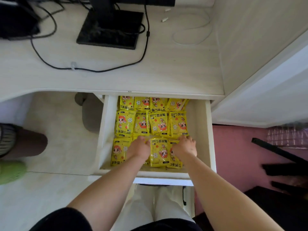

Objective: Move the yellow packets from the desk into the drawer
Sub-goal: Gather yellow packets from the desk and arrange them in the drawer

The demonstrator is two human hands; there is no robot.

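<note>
An open white drawer [202, 139] under the desk holds several yellow hand-warmer packets [158, 124] laid in three rows. Both of my hands are inside the drawer, over the front row. My left hand [139, 148] rests palm down on a packet left of the middle one, fingers curled at its top edge. My right hand [185, 146] presses on the rightmost front packet [175, 162], fingers spread. Between the hands lies one packet [160, 152] face up. No yellow packet shows on the desk top [116, 75].
A black monitor base [110, 27] and black cables [50, 64] sit on the desk, with a white cable [191, 34] at the right. A white wall panel [266, 80] borders the drawer's right. Another person's leg [21, 144] and green slipper [11, 170] are at the left.
</note>
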